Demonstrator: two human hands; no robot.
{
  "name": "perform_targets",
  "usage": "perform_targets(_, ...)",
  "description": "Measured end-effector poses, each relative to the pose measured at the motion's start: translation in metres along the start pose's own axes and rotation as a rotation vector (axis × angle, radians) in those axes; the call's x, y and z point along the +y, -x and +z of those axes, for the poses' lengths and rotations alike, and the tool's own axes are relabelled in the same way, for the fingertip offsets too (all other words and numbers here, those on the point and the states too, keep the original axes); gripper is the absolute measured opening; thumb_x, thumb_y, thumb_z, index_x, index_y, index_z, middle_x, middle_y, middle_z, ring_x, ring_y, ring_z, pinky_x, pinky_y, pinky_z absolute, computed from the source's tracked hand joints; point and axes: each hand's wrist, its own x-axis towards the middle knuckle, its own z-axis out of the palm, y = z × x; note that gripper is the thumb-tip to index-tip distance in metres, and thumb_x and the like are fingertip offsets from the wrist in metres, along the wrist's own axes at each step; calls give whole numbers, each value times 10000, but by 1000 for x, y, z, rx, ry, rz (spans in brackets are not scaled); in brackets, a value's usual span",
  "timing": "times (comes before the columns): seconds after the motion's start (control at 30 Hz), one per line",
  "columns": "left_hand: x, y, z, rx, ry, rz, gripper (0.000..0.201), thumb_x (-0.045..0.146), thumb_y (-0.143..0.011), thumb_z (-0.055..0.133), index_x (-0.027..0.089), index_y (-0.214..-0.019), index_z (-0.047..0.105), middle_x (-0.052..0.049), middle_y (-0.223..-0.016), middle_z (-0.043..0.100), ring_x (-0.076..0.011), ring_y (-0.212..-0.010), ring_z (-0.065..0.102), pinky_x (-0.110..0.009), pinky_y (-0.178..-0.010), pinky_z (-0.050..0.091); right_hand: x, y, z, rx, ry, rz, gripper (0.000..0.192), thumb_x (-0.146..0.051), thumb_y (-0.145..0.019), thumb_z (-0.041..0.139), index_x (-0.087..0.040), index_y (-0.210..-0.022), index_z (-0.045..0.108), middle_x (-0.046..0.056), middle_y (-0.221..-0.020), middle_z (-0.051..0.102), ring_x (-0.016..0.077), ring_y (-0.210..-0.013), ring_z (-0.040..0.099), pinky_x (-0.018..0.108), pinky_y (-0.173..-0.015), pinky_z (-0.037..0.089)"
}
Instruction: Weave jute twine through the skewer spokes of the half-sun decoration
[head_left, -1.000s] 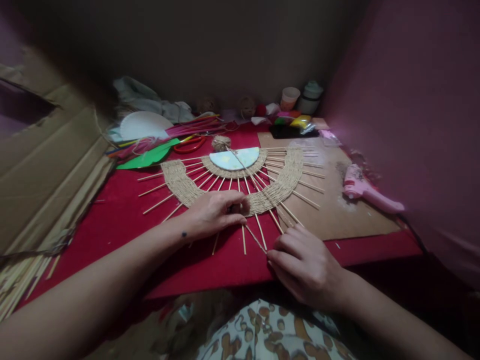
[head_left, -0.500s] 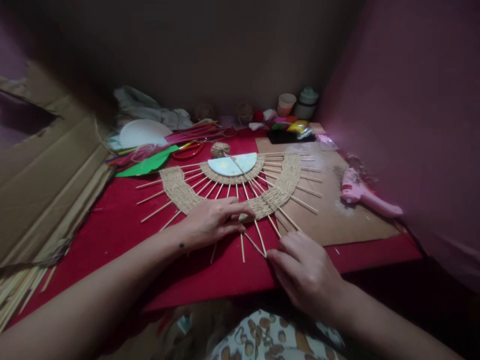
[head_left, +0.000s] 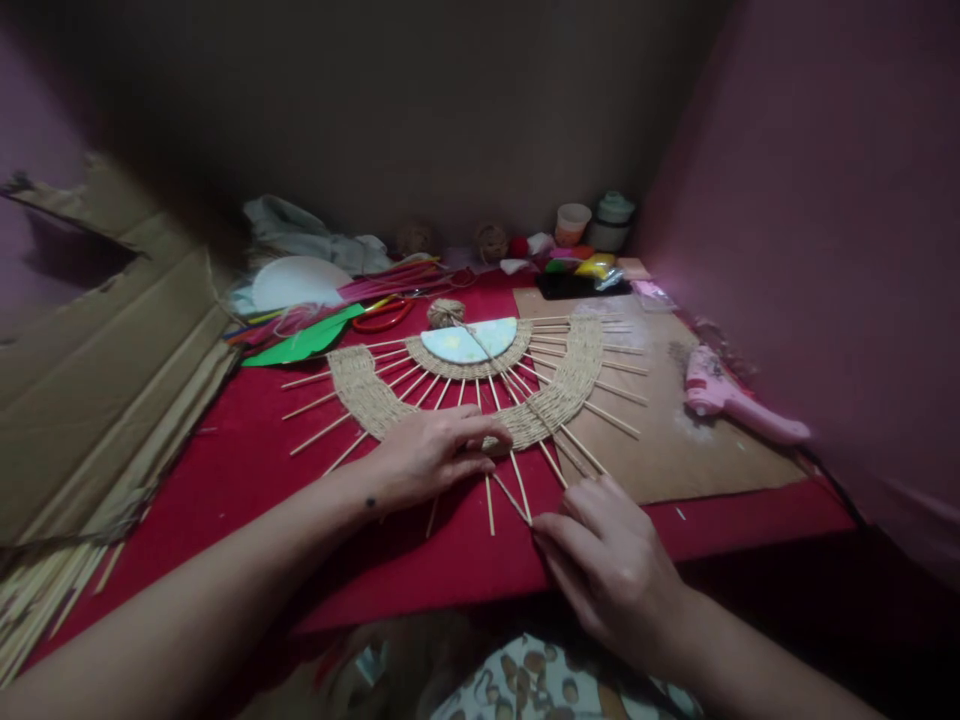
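A half-round woven piece lies on the red table, with thin wooden sticks fanning out from a pale blue half-disc. Twine bands run across the sticks near the disc and farther out. My left hand rests on the outer band, its fingers closed over the band's near edge at the middle. Close to the front edge, my right hand pinches the twine beside the tip of one stick. From a small twine ball behind the disc, a strand crosses the piece toward my right hand.
Right of the piece, a pink glue gun lies by a cardboard sheet. Red-handled scissors, green paper and colored strips sit back left. A cup and jar stand behind. Cardboard and loose sticks lie left.
The view has shifted slightly, so everything sits a little lower in the picture. Both hands keep nearly the same hold; the right fingers remain at the stick's tip with the twine.
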Motion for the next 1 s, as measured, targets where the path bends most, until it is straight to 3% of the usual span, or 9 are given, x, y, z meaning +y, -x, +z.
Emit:
perform_targets(0.3,3,-3,-2,0,-2,-17,239,326,-869,602,254,-1094,632,5,-862,607,-105,-722,537,-196,-622,385,-4,-2,-4,-33,-13,-14,156,-84,-830,514,-102,-746,645,59,-666,496,167,-667,390,327,-628,304)
perform_targets(0.6,0,0,0,-15,12,-22,222,330,-875,588,261,-1083,626,-1,-877,614,-116,-747,557,-212,-649,407,-7,-2,9,11,69,133,177,-49,-838,458,-149,-756,578,38,-666,549,168,-634,441,309,-634,308)
perform_targets(0.83,-2,0,-1,-11,-13,4,197,330,-894,553,262,-1071,606,5,-854,602,-115,-722,553,-214,-627,409,-6,-15,7,19,287,13,255,30,-745,439,-184,-622,506,-1,-537,500,144,-497,388,297,-545,241)
perform_targets(1.0,-1,0,0,0,-21,0,216,345,-891,556,269,-1088,606,0,-876,607,-121,-738,555,-223,-649,413,-2,-17,2,-3,285,-18,203,-48,-800,506,-171,-649,561,20,-615,532,159,-589,416,301,-591,269)
